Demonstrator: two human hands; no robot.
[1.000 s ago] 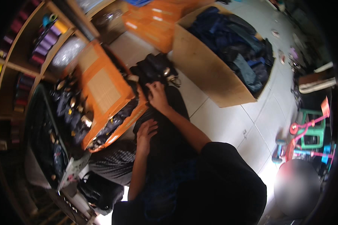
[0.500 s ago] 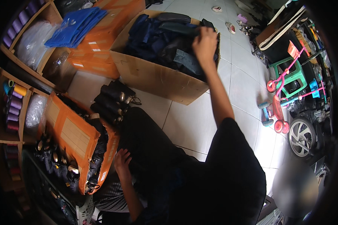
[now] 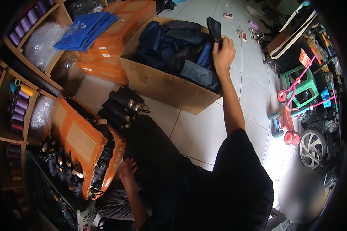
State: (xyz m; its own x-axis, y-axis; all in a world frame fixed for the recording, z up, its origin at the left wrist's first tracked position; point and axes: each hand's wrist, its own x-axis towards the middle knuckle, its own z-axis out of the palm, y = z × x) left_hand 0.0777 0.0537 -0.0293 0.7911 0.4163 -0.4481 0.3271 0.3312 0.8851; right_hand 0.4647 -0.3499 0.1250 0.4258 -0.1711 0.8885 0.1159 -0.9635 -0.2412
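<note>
Black folded cloth (image 3: 214, 27) is pinched between the thumb and fingers of my right hand (image 3: 224, 56), its free end poking up just above and left of my grip; the fingertips are partly hidden, so I can't be sure how deep they reach. My grip sits at the right end of an open cardboard box (image 3: 167, 86), and left of it inside lie heaped dark blue fabrics (image 3: 150, 44) and, lower, a grey-green piece (image 3: 199, 74). Well below and left of that grip, my left hand (image 3: 128, 172) holds nothing, fingers loosely curled, just beside an orange-taped carton (image 3: 76, 133). Dark bundles (image 3: 117, 109) lie between the carton and the cardboard box. Off to the right of my grip stand a green stool (image 3: 310, 86) and a pink scooter (image 3: 287, 117).
</note>
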